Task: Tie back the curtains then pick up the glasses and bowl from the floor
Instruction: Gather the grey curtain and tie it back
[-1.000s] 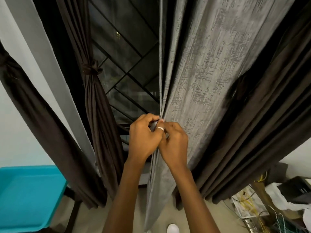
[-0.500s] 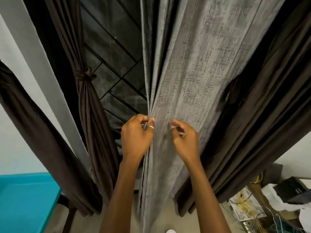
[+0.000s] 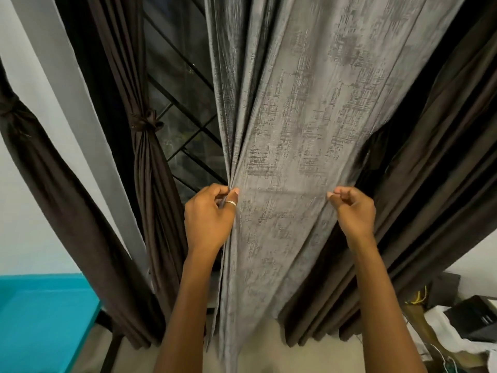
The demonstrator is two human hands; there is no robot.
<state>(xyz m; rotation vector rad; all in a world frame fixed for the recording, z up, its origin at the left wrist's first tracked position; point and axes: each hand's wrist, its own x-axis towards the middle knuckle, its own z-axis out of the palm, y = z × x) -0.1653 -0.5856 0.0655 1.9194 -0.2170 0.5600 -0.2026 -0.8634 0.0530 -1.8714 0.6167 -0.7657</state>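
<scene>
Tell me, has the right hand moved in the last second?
Yes. The right hand moved right across the grey curtain, toward the brown curtain.

No lettering to call here: the grey curtain (image 3: 295, 130) shows only its woven pattern, the brown drapes (image 3: 430, 184) are plain, and the clutter (image 3: 462, 327) is too small to read.

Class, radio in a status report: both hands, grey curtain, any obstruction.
Left hand and right hand pinching grey curtain, stretched between them. Not yet tied. Nothing blocking; loose brown curtain hangs behind, right.
</scene>
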